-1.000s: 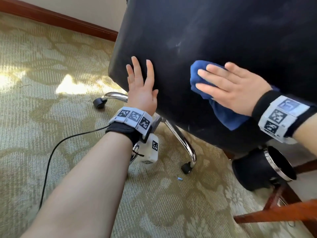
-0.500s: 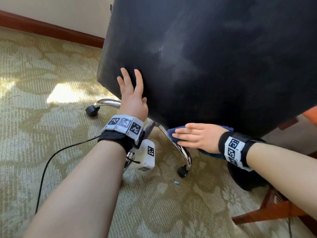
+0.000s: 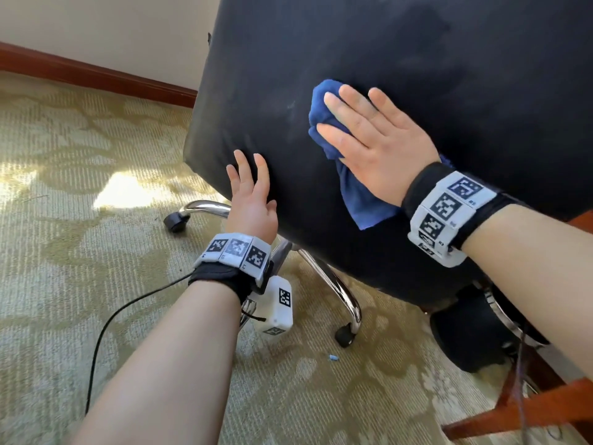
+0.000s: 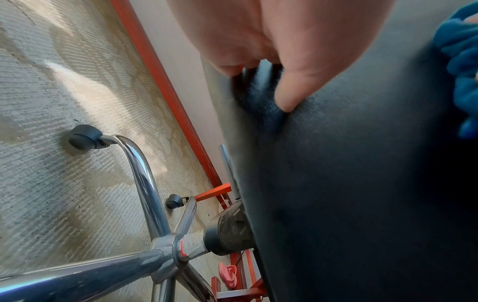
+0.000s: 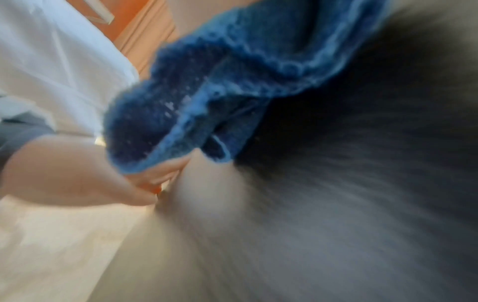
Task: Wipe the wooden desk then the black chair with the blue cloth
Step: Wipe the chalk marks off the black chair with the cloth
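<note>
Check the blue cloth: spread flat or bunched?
Bunched: the blue cloth sits crumpled in folds under the flat right hand, one end trailing below.

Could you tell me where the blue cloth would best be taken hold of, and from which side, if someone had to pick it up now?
Take the blue cloth by its loose lower tail, coming from below. That corner hangs free beneath the right hand, whose flat fingers press the bunched upper part against the black chair, so the top is probably covered. The left hand rests on the chair's edge, apart from the cloth.
</note>
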A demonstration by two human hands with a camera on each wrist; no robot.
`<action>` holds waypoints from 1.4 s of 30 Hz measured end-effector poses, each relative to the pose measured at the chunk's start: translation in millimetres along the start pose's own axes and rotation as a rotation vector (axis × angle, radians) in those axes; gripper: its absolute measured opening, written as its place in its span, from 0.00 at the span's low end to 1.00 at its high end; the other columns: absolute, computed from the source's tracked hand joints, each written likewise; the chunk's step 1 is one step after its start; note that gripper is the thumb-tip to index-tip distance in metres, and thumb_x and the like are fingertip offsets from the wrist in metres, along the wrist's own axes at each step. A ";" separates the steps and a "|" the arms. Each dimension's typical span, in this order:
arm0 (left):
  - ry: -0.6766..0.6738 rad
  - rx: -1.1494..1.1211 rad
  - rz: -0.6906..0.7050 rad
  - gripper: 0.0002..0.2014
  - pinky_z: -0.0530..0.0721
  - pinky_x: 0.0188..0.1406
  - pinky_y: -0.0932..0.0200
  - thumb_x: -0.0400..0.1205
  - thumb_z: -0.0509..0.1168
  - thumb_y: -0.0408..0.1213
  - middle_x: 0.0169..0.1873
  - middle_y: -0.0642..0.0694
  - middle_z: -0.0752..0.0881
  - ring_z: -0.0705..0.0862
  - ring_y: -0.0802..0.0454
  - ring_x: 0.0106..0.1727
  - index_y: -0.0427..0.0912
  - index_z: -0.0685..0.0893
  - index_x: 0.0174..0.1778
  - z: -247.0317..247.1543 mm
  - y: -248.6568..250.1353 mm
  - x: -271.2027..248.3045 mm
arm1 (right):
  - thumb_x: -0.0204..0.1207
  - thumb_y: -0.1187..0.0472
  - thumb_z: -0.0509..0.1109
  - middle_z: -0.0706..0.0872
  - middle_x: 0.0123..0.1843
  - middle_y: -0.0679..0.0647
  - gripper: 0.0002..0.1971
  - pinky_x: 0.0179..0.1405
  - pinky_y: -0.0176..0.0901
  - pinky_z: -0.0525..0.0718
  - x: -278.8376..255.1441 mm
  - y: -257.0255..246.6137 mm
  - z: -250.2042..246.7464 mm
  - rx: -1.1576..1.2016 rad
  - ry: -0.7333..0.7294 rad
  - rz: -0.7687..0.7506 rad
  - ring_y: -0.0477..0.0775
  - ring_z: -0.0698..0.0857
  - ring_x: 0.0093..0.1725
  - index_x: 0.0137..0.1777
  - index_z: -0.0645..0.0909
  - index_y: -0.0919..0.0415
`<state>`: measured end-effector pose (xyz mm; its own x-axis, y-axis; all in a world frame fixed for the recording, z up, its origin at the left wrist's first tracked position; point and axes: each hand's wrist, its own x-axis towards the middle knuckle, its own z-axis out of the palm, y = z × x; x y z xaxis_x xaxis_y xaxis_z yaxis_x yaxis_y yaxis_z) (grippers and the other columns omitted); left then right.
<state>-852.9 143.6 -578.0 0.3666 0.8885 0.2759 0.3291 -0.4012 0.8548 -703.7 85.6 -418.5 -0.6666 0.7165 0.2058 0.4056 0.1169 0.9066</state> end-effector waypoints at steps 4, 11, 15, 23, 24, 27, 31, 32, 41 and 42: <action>-0.019 -0.014 0.003 0.35 0.50 0.78 0.56 0.85 0.55 0.28 0.81 0.44 0.33 0.35 0.41 0.82 0.45 0.43 0.83 -1.1 -0.4 2.0 | 0.75 0.64 0.59 0.77 0.72 0.65 0.21 0.74 0.56 0.63 30.8 -9.6 -7.2 -0.039 -0.036 0.198 0.65 0.76 0.71 0.67 0.78 0.62; -0.060 0.015 0.058 0.34 0.39 0.79 0.53 0.84 0.57 0.29 0.82 0.43 0.35 0.36 0.40 0.82 0.45 0.47 0.83 -4.0 -6.4 1.7 | 0.74 0.61 0.48 0.77 0.72 0.63 0.27 0.73 0.56 0.67 51.0 -55.5 6.4 0.048 -0.260 0.169 0.62 0.76 0.72 0.66 0.81 0.62; 0.001 0.104 0.122 0.35 0.40 0.80 0.49 0.83 0.60 0.31 0.83 0.41 0.44 0.43 0.39 0.83 0.46 0.50 0.83 -12.5 -14.9 -0.1 | 0.75 0.61 0.44 0.72 0.75 0.64 0.29 0.79 0.55 0.55 33.4 -65.1 7.4 0.068 -0.349 0.088 0.63 0.71 0.75 0.71 0.76 0.62; 0.012 0.240 -0.018 0.43 0.34 0.79 0.44 0.83 0.60 0.50 0.80 0.40 0.29 0.28 0.40 0.80 0.49 0.35 0.82 -33.2 -1.9 2.8 | 0.72 0.66 0.51 0.70 0.76 0.66 0.27 0.78 0.54 0.47 -23.1 -53.2 0.3 0.187 -0.254 0.013 0.65 0.63 0.77 0.73 0.69 0.65; 0.005 0.252 -0.001 0.43 0.32 0.78 0.44 0.83 0.61 0.50 0.79 0.39 0.28 0.28 0.39 0.79 0.49 0.35 0.82 -34.7 0.6 3.6 | 0.72 0.66 0.51 0.69 0.77 0.65 0.27 0.79 0.53 0.45 -30.6 -51.5 -3.0 0.178 -0.255 0.035 0.64 0.61 0.77 0.74 0.66 0.64; -0.033 0.284 0.043 0.44 0.31 0.77 0.43 0.82 0.61 0.51 0.79 0.39 0.27 0.27 0.37 0.79 0.49 0.34 0.82 -37.2 7.0 5.6 | 0.71 0.68 0.51 0.64 0.77 0.63 0.28 0.80 0.51 0.42 -47.4 -35.4 -11.4 0.123 -0.219 0.120 0.63 0.61 0.76 0.75 0.64 0.62; -0.054 0.309 0.068 0.46 0.33 0.77 0.41 0.82 0.61 0.52 0.78 0.37 0.25 0.28 0.36 0.79 0.47 0.32 0.81 -29.7 12.7 2.9 | 0.73 0.71 0.60 0.67 0.76 0.67 0.27 0.80 0.52 0.44 -35.7 4.0 -18.9 0.029 -0.083 0.206 0.65 0.62 0.75 0.74 0.66 0.62; -0.051 0.301 0.069 0.47 0.33 0.77 0.41 0.81 0.62 0.52 0.78 0.36 0.25 0.28 0.35 0.79 0.46 0.32 0.81 -26.4 14.9 1.0 | 0.74 0.71 0.63 0.69 0.75 0.68 0.27 0.79 0.53 0.45 -27.3 10.6 -20.3 0.020 -0.051 0.234 0.65 0.62 0.75 0.74 0.67 0.62; 0.004 0.280 0.080 0.43 0.37 0.78 0.39 0.82 0.64 0.42 0.80 0.37 0.30 0.33 0.35 0.81 0.47 0.40 0.83 -25.6 12.8 -0.9 | 0.71 0.68 0.56 0.77 0.71 0.66 0.25 0.75 0.59 0.56 4.7 -52.3 -1.1 0.112 -0.085 0.242 0.68 0.76 0.70 0.71 0.68 0.63; 0.020 0.282 0.084 0.42 0.37 0.78 0.39 0.82 0.64 0.40 0.80 0.37 0.31 0.33 0.35 0.81 0.47 0.40 0.83 -25.0 12.3 -0.5 | 0.71 0.68 0.54 0.77 0.71 0.65 0.26 0.76 0.57 0.53 -8.1 -65.0 1.3 0.162 -0.144 0.201 0.67 0.76 0.70 0.71 0.68 0.63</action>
<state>-870.8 143.8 -556.7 0.3865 0.8527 0.3515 0.5280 -0.5170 0.6737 -723.8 73.1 -479.6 -0.4717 0.8254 0.3101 0.6224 0.0626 0.7802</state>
